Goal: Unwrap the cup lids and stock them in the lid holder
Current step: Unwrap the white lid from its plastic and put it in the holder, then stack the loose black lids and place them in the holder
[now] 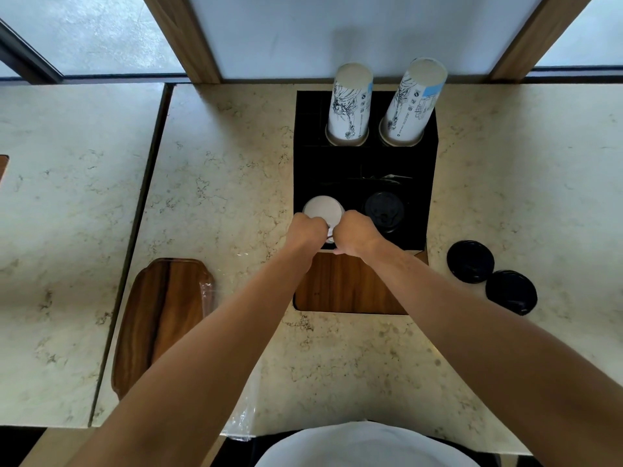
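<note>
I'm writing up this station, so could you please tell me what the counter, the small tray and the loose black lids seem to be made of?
Counter: polished stone or a stone-look surface, cream with grey veining.
Small tray: varnished wood, brown grain with a slight sheen.
Loose black lids: probably moulded plastic, with raised rims and faint highlights.

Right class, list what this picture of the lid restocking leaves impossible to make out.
Head view:
- Fingertips of left hand and right hand: hidden by the knuckles.
- Depth of white lids stack: inside the holder.
- Print on cups: too small.
- Middle compartment contents: too dark.
</note>
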`<act>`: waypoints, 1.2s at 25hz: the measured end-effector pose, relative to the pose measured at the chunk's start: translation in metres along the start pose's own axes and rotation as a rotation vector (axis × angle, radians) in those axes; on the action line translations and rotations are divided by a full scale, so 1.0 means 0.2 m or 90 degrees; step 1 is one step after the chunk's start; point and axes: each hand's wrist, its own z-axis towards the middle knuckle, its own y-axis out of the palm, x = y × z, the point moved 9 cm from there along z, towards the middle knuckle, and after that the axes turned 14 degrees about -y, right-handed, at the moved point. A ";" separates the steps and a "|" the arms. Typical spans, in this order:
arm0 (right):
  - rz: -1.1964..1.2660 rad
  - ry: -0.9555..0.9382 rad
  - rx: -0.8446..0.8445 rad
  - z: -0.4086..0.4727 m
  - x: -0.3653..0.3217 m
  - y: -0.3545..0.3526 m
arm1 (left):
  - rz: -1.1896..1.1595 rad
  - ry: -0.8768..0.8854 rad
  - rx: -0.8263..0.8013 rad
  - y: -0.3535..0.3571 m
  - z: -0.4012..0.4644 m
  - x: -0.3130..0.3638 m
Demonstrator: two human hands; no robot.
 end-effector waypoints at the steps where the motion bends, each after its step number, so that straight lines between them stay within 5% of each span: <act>1: 0.008 -0.010 0.020 -0.03 0.00 -0.01 | -0.017 0.013 0.000 -0.01 -0.01 -0.02; 7: 0.187 -0.039 0.224 -0.33 0.05 -0.10 | -0.020 0.131 0.030 -0.09 -0.18 -0.09; 12: 0.291 0.012 0.259 -0.57 0.21 -0.03 | 0.028 0.134 -0.022 -0.03 -0.34 -0.19; 23: 0.262 0.168 0.403 -1.23 0.74 0.05 | 0.141 0.155 -0.250 0.56 -0.65 -0.36; 30: 0.019 0.201 0.435 -1.54 1.18 -0.02 | 0.184 0.094 -0.282 0.91 -0.79 -0.46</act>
